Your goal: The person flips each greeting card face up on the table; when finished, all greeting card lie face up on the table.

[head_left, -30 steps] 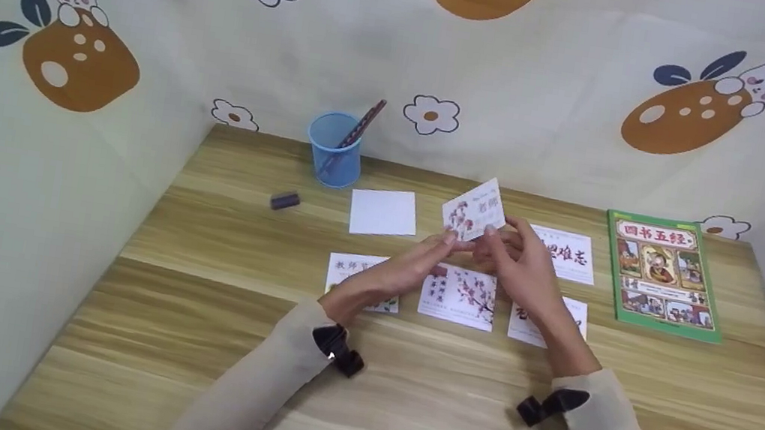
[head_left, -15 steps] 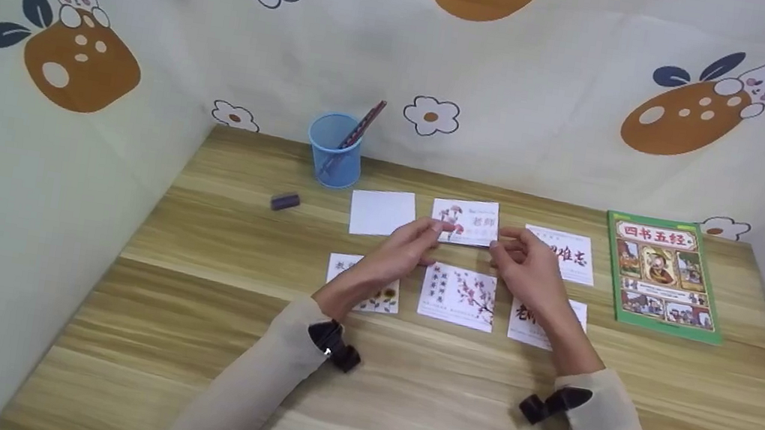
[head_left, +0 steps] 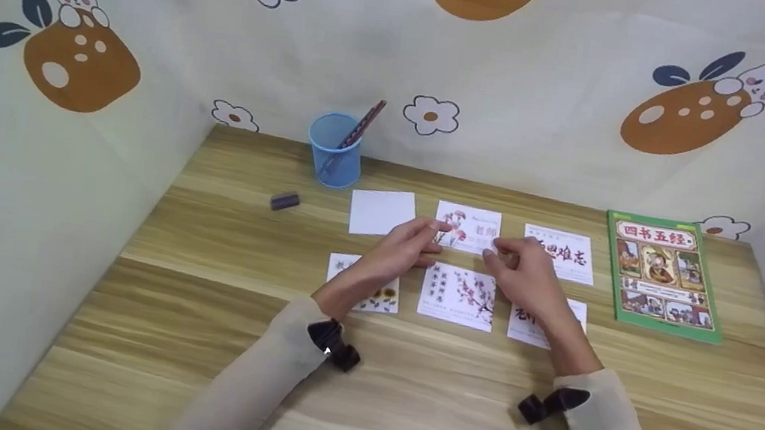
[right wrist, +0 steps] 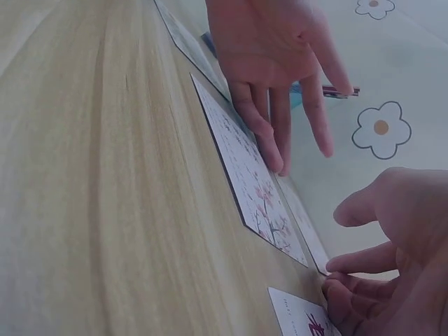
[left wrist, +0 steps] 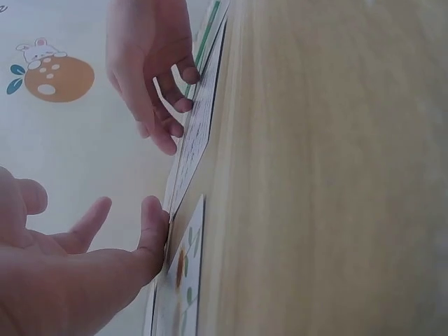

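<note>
— So, where are the hands?
— Left hand [head_left: 402,246] and right hand [head_left: 525,267] hover by the flower card [head_left: 469,229], lying flat on the table [head_left: 210,250], fingers loose, spread.
— Pinching?
— No; wrist views show nothing held.

A blue mesh pen cup [head_left: 335,148] stands at the back of the wooden worktop [head_left: 210,250], with a striped pencil [head_left: 359,126] leaning out of it. A small dark eraser [head_left: 285,200] lies to its left, well apart. A blank white card [head_left: 383,212] lies flat just right of the cup. At the right edge lies a green picture book [head_left: 662,274] (cover up, red characters across the top). Cloth printed with rabbits and flowers [head_left: 597,95] walls the worktop in.
</note>
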`<action>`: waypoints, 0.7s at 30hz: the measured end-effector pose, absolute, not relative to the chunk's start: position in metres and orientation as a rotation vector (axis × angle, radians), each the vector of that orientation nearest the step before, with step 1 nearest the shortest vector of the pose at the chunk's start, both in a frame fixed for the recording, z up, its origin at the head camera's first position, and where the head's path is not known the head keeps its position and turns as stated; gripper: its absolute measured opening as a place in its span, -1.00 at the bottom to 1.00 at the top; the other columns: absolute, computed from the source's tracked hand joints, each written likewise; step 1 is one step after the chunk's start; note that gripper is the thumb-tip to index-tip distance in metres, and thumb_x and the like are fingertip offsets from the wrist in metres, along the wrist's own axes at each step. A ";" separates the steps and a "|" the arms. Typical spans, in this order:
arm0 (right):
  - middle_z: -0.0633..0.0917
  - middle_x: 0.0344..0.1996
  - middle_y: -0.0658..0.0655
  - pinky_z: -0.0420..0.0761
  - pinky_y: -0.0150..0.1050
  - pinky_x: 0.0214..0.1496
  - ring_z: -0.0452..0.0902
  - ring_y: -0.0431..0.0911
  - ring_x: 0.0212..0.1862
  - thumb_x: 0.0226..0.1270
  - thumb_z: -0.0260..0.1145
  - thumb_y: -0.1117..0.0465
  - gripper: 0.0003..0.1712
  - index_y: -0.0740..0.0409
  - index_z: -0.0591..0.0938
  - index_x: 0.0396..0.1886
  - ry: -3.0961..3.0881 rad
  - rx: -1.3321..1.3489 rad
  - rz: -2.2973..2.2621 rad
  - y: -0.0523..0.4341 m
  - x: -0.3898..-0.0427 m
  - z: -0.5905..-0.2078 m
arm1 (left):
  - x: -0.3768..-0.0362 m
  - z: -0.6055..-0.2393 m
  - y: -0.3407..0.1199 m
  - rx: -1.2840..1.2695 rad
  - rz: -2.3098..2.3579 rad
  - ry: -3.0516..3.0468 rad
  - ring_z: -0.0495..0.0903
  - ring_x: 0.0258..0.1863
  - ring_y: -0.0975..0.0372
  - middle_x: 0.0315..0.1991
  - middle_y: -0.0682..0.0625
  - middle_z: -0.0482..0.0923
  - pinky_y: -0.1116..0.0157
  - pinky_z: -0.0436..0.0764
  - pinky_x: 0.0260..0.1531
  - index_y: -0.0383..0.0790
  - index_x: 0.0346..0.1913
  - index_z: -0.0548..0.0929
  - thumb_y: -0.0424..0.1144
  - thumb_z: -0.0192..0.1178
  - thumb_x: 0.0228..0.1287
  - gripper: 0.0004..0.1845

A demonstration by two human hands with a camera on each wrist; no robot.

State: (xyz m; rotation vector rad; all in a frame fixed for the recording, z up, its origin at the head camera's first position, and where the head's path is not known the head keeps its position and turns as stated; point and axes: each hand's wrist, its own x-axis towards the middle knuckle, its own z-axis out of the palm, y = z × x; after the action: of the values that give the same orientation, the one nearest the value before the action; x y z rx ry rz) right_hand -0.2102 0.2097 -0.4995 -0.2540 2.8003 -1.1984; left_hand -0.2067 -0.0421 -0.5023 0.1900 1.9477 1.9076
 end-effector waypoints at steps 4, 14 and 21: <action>0.59 0.28 0.40 0.57 -0.17 -0.05 0.58 0.09 -0.04 0.60 0.34 0.05 -0.45 0.38 0.67 0.34 2.815 -0.258 -1.169 0.209 -0.210 -0.500 | -0.206 -0.503 -0.042 0.206 1.912 1.958 0.51 0.52 -0.02 0.65 -0.13 0.32 0.09 0.58 0.50 -0.20 0.60 0.40 0.10 -0.14 0.80 -0.40; 0.61 0.32 0.39 0.57 -0.14 -0.01 0.59 0.10 -0.02 0.59 0.34 0.03 -0.47 0.37 0.71 0.28 2.823 -0.270 -1.137 0.209 -0.210 -0.501 | -0.205 -0.503 -0.043 0.191 1.895 1.954 0.48 0.55 0.00 0.67 -0.17 0.29 0.11 0.56 0.51 -0.14 0.64 0.37 0.12 -0.15 0.79 -0.38; 0.60 0.33 0.42 0.63 0.12 0.24 0.59 0.23 0.18 0.59 0.34 0.06 -0.49 0.41 0.73 0.23 2.834 -0.284 -1.145 0.209 -0.209 -0.500 | -0.206 -0.504 -0.041 0.190 1.895 1.948 0.48 0.54 0.01 0.66 -0.16 0.30 0.13 0.59 0.48 -0.13 0.63 0.39 0.13 -0.14 0.79 -0.39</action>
State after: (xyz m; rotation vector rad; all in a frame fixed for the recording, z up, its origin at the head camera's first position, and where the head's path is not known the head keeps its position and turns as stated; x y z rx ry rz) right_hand -0.2090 0.2093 -0.4997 -0.2841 2.8343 -1.1452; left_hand -0.2056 -0.0413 -0.5042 0.1897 1.9475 1.8951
